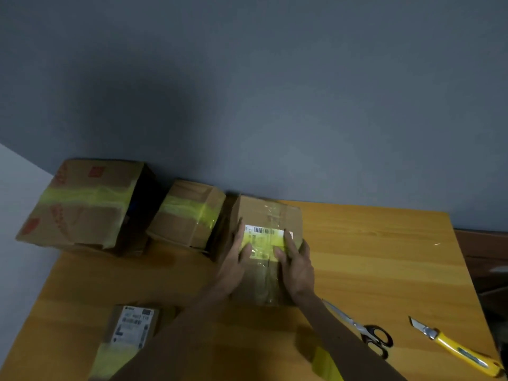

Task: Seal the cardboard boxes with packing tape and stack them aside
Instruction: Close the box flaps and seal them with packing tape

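A cardboard box [268, 213] with a barcode label and a band of yellow tape stands at the middle of the wooden table [371, 257]. My left hand [233, 268] lies flat on its left top edge, fingers straight. My right hand [295, 266] presses flat on the tape on its top. Two taped boxes sit at the back left against the wall: a large one [85, 207] with red print and a smaller one [189, 215]. A small labelled box [132, 325] with yellow tape lies near the front left. A yellow tape roll [325, 364] shows partly under my right forearm.
Black-handled scissors [365, 329] lie to the right of my right forearm. A yellow utility knife [456, 349] with its blade out lies near the table's front right corner. A grey wall runs behind the table. Bare wood shows on the right half.
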